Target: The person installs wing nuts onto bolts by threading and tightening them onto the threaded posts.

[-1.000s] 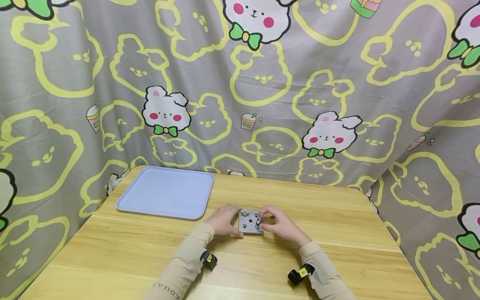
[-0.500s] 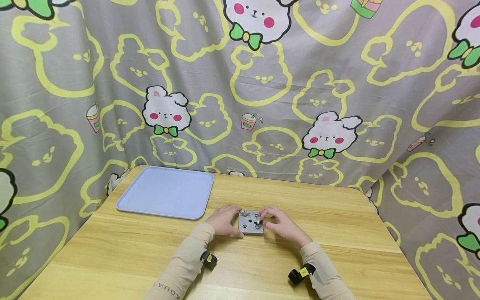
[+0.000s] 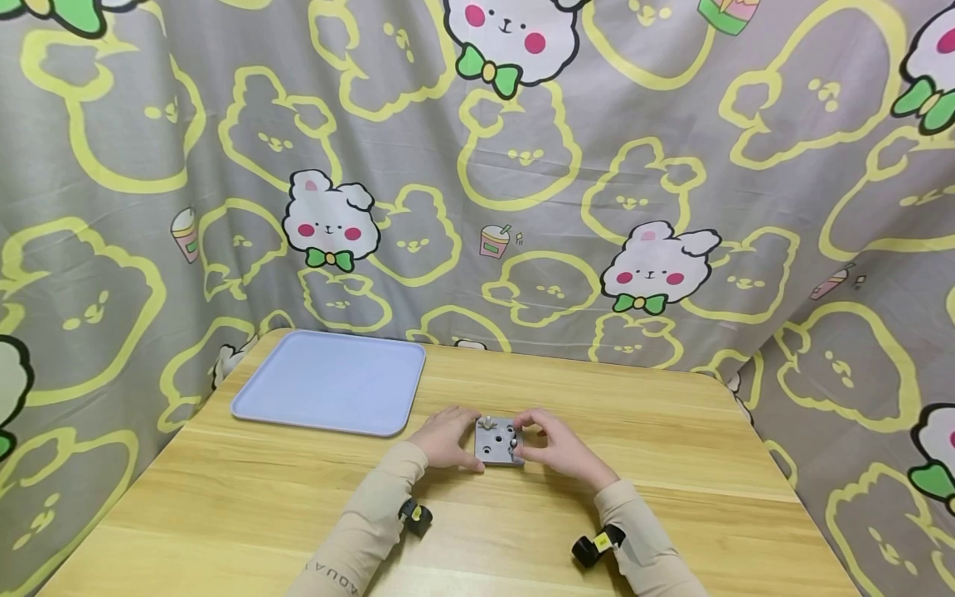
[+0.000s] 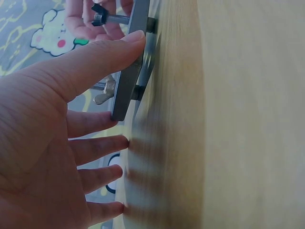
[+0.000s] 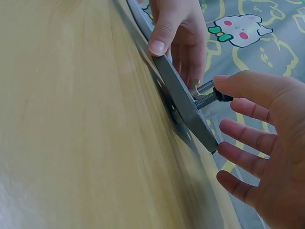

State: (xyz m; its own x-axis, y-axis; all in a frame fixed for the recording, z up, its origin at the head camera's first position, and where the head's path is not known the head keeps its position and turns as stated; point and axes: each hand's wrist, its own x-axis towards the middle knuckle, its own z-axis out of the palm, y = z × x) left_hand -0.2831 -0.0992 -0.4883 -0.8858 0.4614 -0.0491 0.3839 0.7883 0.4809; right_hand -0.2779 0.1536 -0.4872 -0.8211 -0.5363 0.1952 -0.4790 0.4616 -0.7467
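A square grey metal plate (image 3: 496, 457) with several holes lies just above the wooden table, bolt heads showing under it in the left wrist view. My left hand (image 3: 445, 439) holds its left side, thumb on the near edge and index finger on the far edge. A threaded bolt (image 5: 205, 101) rises from the plate's right side, with a black wing nut (image 5: 223, 96) at its top. My right hand (image 3: 555, 448) has its thumb and index finger at this nut, pinching it; the other fingers spread loosely. A silver wing nut (image 4: 106, 91) sits on another bolt at the far left corner.
A pale blue tray (image 3: 328, 385) lies at the back left of the wooden table (image 3: 515, 547). Behind the table hangs a grey curtain (image 3: 425, 157) with cartoon prints. Each forearm wears a black strapped camera.
The right thumb and index finger shift slightly about the black wing nut, whose wings have changed angle. The left hand and plate stay in place.
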